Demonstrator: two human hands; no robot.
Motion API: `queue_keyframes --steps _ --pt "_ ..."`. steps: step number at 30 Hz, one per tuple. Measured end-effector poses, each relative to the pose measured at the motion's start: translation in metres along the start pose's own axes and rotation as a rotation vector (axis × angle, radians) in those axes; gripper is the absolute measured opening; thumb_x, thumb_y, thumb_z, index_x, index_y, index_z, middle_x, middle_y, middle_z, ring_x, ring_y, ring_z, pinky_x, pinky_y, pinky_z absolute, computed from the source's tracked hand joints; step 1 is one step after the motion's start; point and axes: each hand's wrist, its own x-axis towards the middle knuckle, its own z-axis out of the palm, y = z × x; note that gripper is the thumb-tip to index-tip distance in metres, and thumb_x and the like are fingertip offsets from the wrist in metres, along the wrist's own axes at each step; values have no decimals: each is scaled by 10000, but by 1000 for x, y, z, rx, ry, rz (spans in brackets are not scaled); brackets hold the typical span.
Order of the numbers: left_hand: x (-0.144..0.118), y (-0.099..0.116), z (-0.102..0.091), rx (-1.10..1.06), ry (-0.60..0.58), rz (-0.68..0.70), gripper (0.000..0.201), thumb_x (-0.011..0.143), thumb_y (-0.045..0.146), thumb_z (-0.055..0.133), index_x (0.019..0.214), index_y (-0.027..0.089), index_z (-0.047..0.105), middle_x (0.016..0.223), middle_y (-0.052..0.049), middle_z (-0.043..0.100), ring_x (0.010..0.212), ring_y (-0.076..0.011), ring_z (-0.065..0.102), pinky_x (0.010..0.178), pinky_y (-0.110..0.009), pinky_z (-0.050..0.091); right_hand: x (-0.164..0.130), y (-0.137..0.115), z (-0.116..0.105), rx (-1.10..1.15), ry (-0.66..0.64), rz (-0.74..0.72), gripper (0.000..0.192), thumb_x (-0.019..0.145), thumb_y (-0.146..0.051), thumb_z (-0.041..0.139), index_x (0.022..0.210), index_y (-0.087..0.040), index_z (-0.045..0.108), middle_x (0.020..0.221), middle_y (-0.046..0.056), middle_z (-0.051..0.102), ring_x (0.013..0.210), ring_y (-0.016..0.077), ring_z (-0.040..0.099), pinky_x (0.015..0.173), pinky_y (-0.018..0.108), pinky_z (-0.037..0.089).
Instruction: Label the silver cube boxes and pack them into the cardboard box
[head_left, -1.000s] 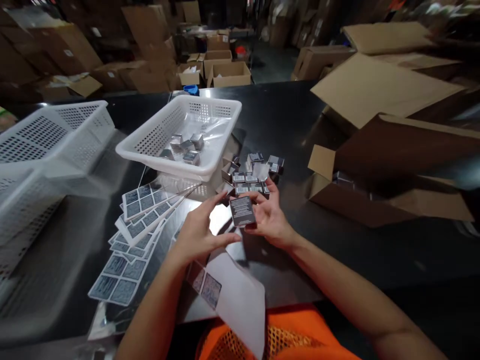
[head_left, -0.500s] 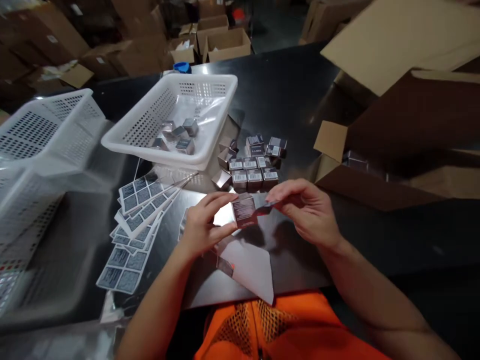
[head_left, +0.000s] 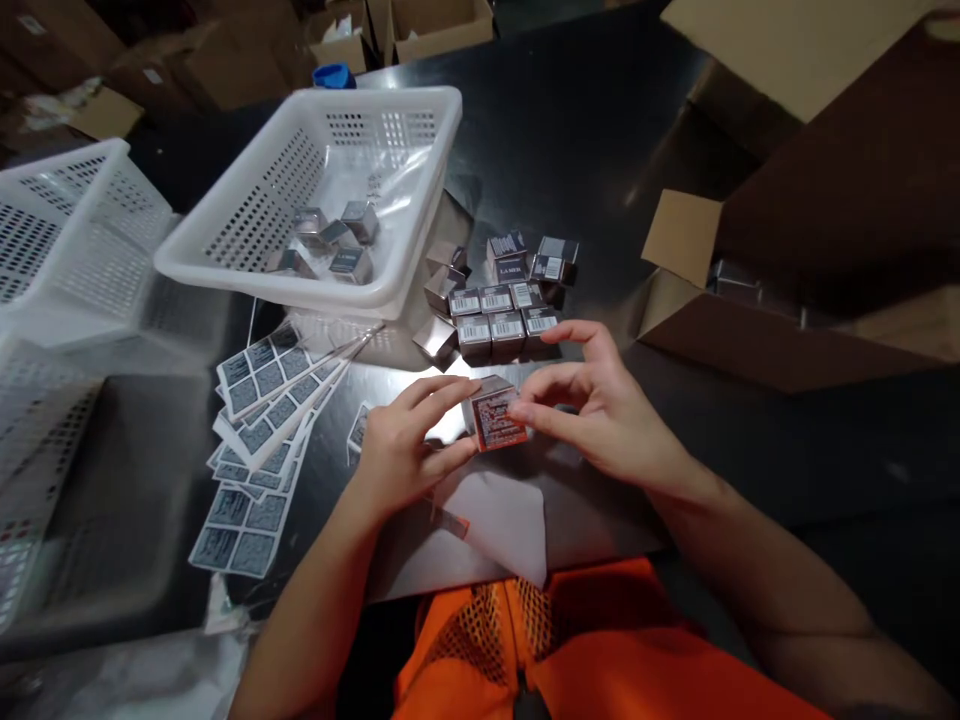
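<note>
Small box (head_left: 501, 425), above the dark, glossy tabletop (head_left: 592, 130), sits pinched between the left hand's (head_left: 401, 440) thumb and fingers. The right hand (head_left: 604, 415) has fingertips at its edge; whether they grip, I can't tell. Beyond stand barcoded boxes (head_left: 506, 329) and a white basket (head_left: 277, 288); label sheets (head_left: 266, 380) fan leftward. Cardboard cartons (head_left: 236, 60) crowd the dim background.
</note>
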Motion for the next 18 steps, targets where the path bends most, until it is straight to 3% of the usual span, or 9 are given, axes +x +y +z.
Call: queue_keyframes --steps 18 --pt "0 2 2 8 16 -8 399 892 411 736 1239 221 689 1202 -79 760 1018 -199 753 734 -237 602 1 -1 1 -35 17 6 609 793 -403 837 1201 -262 407 795 -48 692 691 167 677 583 283 503"
